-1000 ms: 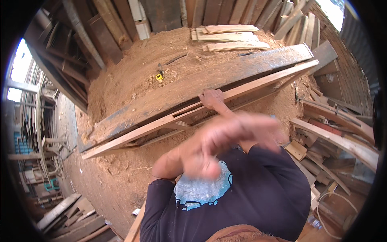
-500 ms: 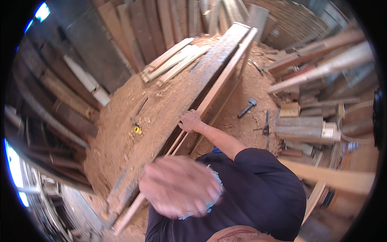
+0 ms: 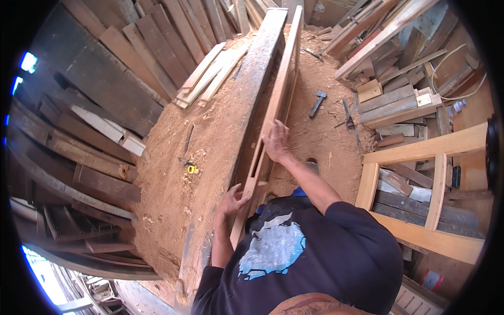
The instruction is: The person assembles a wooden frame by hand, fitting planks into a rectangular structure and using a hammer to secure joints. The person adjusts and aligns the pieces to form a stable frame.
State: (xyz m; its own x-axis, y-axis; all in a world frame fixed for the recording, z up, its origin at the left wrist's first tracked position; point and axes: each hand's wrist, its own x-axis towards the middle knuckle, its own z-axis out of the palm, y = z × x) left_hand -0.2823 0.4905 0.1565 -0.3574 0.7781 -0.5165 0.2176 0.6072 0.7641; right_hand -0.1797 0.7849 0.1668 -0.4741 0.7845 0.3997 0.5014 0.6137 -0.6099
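Note:
A long wooden beam [image 3: 274,105] with a narrow slot cut in its face stands along the right side of a thick, worn bench plank [image 3: 257,68]. My right hand [image 3: 276,142] grips the beam above the slot, its fingers over the top face. Nearer my body, my left hand [image 3: 230,203] has its fingers apart and their tips at the beam's left edge, beside the slot's lower end. Part of the beam's near end is hidden by my left arm and shirt.
Wood shavings cover the floor. A hammer [image 3: 317,104] and a dark long tool [image 3: 348,116] lie right of the beam; a yellow tape measure [image 3: 191,169] lies left. Pale boards [image 3: 215,73] are stacked beyond it. A wooden frame [image 3: 436,191] stands at right, and planks [image 3: 152,42] lean behind.
My left hand, blurred and raised before my chest earlier, has come down to the beam's edge. My right hand stays on the beam, and the whole view has shifted.

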